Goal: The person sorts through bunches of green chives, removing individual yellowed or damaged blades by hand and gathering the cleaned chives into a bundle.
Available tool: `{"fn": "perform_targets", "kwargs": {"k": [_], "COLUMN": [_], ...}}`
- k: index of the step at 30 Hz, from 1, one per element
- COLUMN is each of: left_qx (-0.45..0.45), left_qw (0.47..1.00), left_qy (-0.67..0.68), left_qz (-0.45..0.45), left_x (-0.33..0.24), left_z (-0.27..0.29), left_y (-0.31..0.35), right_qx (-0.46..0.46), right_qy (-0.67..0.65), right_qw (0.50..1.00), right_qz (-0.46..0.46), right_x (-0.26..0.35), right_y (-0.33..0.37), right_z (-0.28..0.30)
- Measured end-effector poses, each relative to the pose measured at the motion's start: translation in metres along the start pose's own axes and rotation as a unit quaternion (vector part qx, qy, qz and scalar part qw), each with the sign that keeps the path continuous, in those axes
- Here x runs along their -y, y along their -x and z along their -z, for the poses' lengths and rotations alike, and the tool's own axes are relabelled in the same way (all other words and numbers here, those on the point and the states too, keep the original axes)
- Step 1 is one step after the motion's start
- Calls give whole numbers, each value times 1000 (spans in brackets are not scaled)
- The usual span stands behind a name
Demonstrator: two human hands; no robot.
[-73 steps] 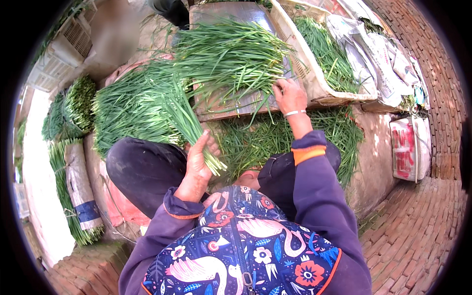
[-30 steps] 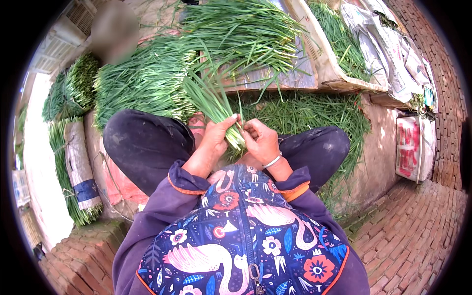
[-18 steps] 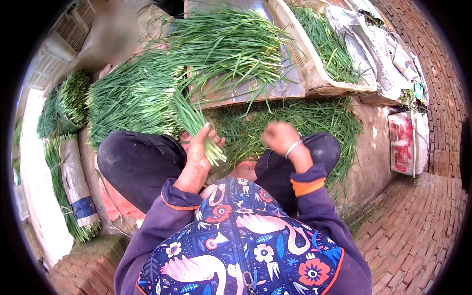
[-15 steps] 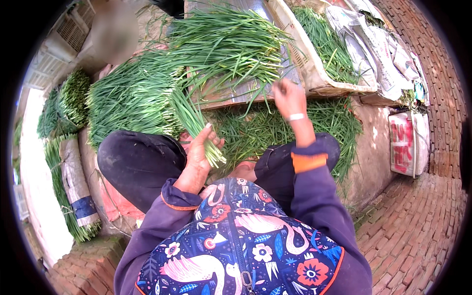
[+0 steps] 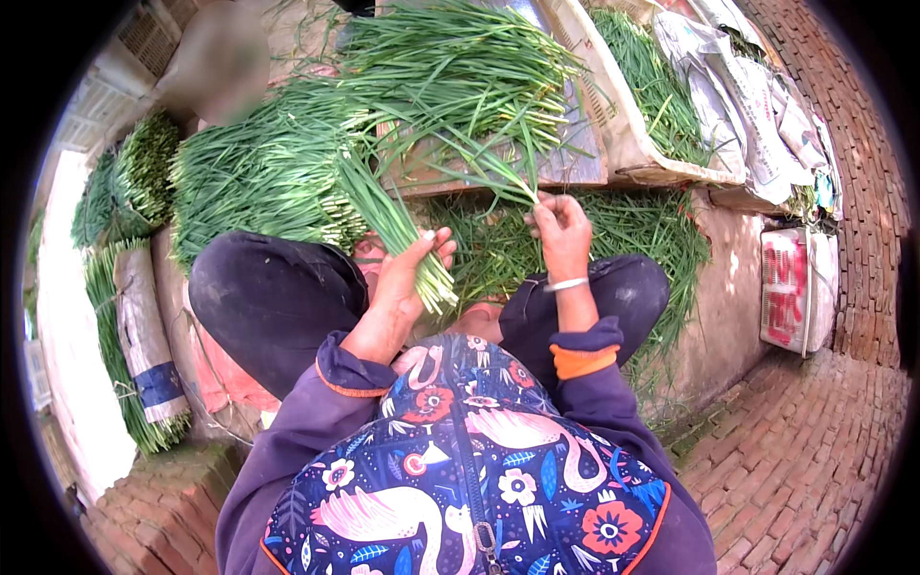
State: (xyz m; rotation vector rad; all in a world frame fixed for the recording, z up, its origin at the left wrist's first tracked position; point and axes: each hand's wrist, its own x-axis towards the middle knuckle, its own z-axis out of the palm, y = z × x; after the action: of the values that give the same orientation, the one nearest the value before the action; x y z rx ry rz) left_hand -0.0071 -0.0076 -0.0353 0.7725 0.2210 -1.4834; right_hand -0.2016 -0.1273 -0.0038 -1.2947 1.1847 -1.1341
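Observation:
My left hand (image 5: 407,273) is closed round a small bunch of garlic chives (image 5: 381,213), pale cut ends pointing down toward me. Between the thumb and fingers of my right hand (image 5: 563,230) are the pale ends of a few chive stalks (image 5: 513,179), their leaves fanning up and left over the board's edge. In front of both hands, a loose heap of chives (image 5: 460,72) lies on a low board (image 5: 585,144), pale ends to the right. A large pile of chives (image 5: 268,168) spreads on the left, its pale ends beside the held bunch.
Loose green leaves (image 5: 642,240) litter the ground under the board. A white plastic crate (image 5: 623,153) of chives stands at right, with white sacks (image 5: 738,96) beyond. A red-marked white basket (image 5: 797,287) sits farther right. Wrapped chives (image 5: 144,335) lie at left. A blurred person is at upper left.
My right hand has come down and toward me from the board's edge, now pinching a few stalks drawn from the heap. My left hand still holds its bunch, shifted slightly right.

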Motion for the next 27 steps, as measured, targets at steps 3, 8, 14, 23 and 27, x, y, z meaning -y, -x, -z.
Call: {"fn": "perform_targets", "kwargs": {"k": [3, 8, 14, 23, 27], "left_qx": [-4, 33, 74, -25, -12], "left_qw": [1000, 999, 995, 998, 995], "left_qy": [-2, 3, -26, -49, -67], "left_qz": [17, 28, 65, 37, 75], "left_x": [1, 2, 6, -3, 1], "left_z": [-1, -14, 0, -2, 3], "left_y": [1, 8, -5, 5, 11], "right_qx": [-8, 46, 213, 327, 123], "right_qy": [-281, -87, 87, 507, 275], "right_qw": [952, 995, 972, 797, 953], "right_qz": [-118, -15, -39, -36, -31], "right_x": [6, -5, 12, -4, -7], "right_y": [40, 63, 93, 62, -24], "right_z": [-1, -21, -38, 15, 22]}}
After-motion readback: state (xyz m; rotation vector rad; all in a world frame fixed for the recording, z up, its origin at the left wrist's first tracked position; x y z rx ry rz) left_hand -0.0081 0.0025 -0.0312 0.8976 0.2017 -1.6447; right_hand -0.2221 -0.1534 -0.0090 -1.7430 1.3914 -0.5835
